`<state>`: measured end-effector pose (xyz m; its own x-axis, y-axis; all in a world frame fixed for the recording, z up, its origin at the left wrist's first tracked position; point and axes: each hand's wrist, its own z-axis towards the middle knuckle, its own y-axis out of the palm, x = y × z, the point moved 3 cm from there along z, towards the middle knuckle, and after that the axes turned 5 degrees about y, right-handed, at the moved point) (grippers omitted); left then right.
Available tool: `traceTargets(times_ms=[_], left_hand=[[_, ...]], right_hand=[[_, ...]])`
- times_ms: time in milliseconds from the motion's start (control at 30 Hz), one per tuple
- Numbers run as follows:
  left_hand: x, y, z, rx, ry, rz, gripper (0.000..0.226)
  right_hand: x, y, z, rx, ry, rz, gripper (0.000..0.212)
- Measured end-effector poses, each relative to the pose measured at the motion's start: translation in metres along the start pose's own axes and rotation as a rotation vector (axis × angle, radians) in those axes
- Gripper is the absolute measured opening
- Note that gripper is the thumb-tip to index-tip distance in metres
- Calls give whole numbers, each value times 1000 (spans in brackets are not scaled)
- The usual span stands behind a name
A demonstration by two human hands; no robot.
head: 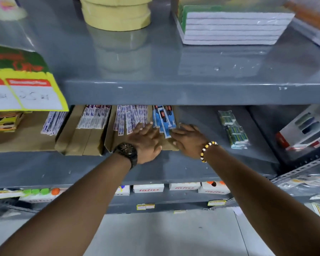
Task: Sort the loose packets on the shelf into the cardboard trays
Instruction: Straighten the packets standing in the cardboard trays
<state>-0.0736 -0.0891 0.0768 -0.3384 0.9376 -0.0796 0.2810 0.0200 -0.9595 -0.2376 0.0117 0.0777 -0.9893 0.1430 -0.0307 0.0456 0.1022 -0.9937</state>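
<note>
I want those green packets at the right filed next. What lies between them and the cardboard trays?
Only bare grey shelf separates the green packets from the nearest cardboard tray. The right hand rests at that tray's right edge beside the blue packets, so it partly occupies the landing spot.

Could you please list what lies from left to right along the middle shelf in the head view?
Yellow boxes → white-and-blue strip packets → purple-printed white packets → blue-patterned white strips → left hand → right hand → green packs in clear wrap → white box with red corner.
</note>
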Motion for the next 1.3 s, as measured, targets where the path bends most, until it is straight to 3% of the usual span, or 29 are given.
traceTargets(times_ms=[233,433,667,900,1033,1300], left_hand=[[-5,2,27,-95,11,58,58],[-7,-2,37,-58,-7,29,57],[-7,-11,36,-33,-1,3,54],[-7,-13,36,104,23,9,51],[-9,-6,39,24,-10,19,58],[-16,-2,60,-96,-18,97,60]], right_hand=[[13,3,23,-132,-157,-203,80],[14,2,40,-199,-71,-239,52],[9,-1,49,-173,-21,-161,63],[14,-7,46,-126,-31,-156,69],[12,0,45,-100,-35,-167,75],[9,0,60,-102,-7,-264,57]])
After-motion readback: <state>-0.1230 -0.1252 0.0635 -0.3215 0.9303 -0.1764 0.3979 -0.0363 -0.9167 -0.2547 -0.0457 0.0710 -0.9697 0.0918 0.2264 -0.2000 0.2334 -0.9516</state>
